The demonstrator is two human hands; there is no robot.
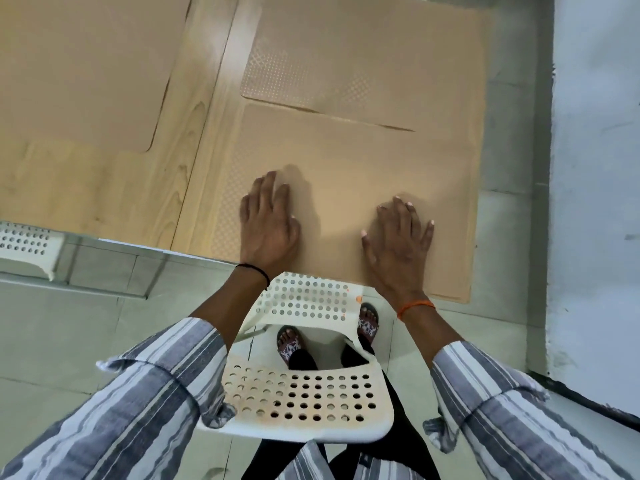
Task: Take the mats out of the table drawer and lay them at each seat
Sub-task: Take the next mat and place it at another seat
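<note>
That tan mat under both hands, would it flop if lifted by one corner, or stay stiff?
The near mat looks thin and lies flat against the table, so it would probably bend, not stay rigid. Its dotted texture suggests a grippy, rubbery surface, unlikely to slide freely. Both the left hand and right hand press it flat.

Three tan mats — nearest mat (pixel 363 174) flat, overlapping another (pixel 363 64).

There is only one view, from the camera on my head. It looks almost straight down, a little forward, from close above the near edge of the pale wooden surface (pixel 104 188). The white perforated plastic chair (pixel 304 400) is directly under me. At the right side the view reaches the grey tiled floor (pixel 512 216).
</note>
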